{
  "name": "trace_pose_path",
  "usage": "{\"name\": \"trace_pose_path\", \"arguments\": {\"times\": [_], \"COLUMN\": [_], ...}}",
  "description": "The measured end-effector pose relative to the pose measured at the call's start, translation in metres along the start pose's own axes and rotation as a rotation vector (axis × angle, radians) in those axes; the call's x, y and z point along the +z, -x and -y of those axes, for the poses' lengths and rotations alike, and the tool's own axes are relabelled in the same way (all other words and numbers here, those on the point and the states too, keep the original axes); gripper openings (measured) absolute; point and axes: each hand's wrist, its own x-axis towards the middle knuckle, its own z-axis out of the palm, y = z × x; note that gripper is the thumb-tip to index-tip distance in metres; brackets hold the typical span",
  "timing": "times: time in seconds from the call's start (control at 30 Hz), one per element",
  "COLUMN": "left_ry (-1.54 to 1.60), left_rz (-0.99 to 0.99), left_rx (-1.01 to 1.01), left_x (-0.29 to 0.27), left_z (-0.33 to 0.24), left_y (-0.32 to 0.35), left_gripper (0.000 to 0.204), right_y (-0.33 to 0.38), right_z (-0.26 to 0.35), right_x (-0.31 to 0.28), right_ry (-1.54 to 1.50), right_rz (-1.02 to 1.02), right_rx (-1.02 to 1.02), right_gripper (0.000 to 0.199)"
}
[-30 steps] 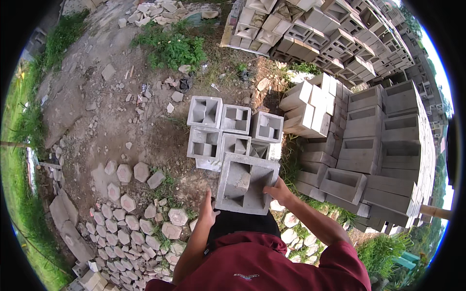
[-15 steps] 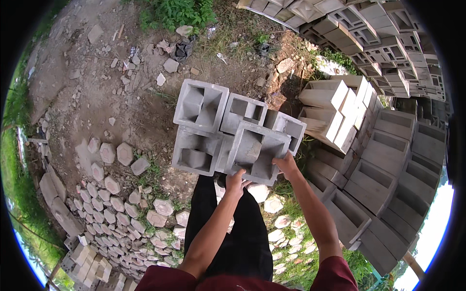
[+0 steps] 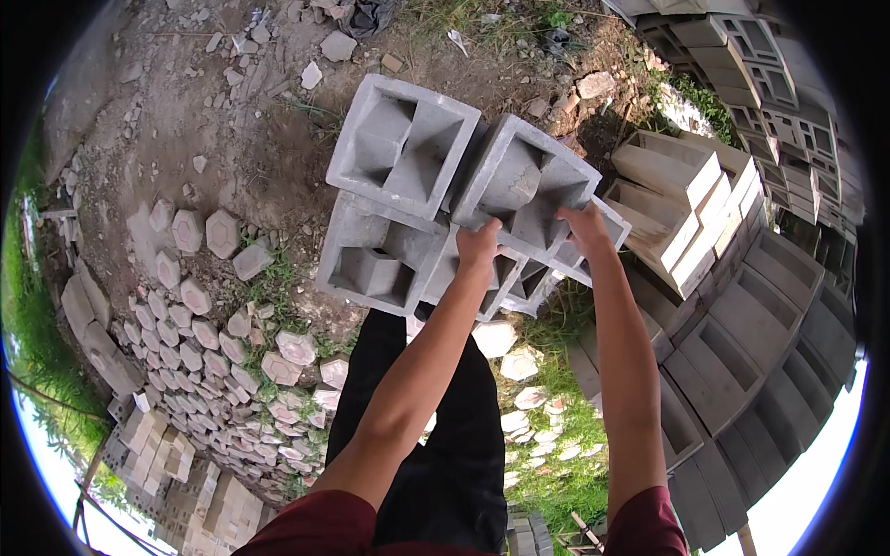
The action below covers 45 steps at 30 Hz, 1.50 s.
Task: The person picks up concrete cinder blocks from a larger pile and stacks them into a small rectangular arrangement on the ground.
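A grey hollow concrete block (image 3: 524, 185) is gripped at its near edge by both my hands. My left hand (image 3: 478, 245) clasps its lower left edge. At the block's lower right corner sits my right hand (image 3: 586, 228). The block rests over a small stack of the same square blocks: one block (image 3: 401, 145) to its left, another (image 3: 378, 255) below that, and more blocks (image 3: 519, 278) partly hidden under it. My legs in black trousers (image 3: 436, 435) stand just behind the stack.
Tall stacks of grey concrete blocks (image 3: 742, 278) fill the right side. Hexagonal paving stones (image 3: 195, 306) lie in rows and heaps on the left. Bare dirt with rubble (image 3: 250, 93) lies beyond the stack, and grass (image 3: 556, 445) grows by my feet.
I have bent closer over the stack, so the blocks loom larger. The held block has travelled from in front of my chest onto the stack's right side.
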Motion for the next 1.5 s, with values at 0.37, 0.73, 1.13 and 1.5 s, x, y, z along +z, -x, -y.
{"name": "trace_pose_path", "arguments": {"times": [0.37, 0.73, 1.13, 1.5], "left_ry": [-0.067, -0.035, 0.045, -0.136], "left_rz": [-0.11, -0.134, -0.155, 0.207], "left_rx": [-0.018, -0.025, 0.027, -0.034], "left_x": [0.003, -0.004, -0.005, -0.032], "left_z": [0.005, 0.006, 0.004, -0.009], "left_y": [-0.013, -0.012, -0.004, 0.02], "left_gripper": [0.045, 0.041, 0.042, 0.059], "right_y": [-0.026, -0.01, -0.007, 0.017], "right_z": [-0.008, 0.0, 0.002, -0.052], "right_x": [0.009, 0.021, 0.026, 0.037], "right_ry": [0.055, 0.073, 0.199, 0.26], "right_rz": [-0.036, -0.036, -0.042, -0.339], "right_rx": [0.004, 0.017, 0.013, -0.418], "right_gripper": [0.037, 0.042, 0.057, 0.056]}}
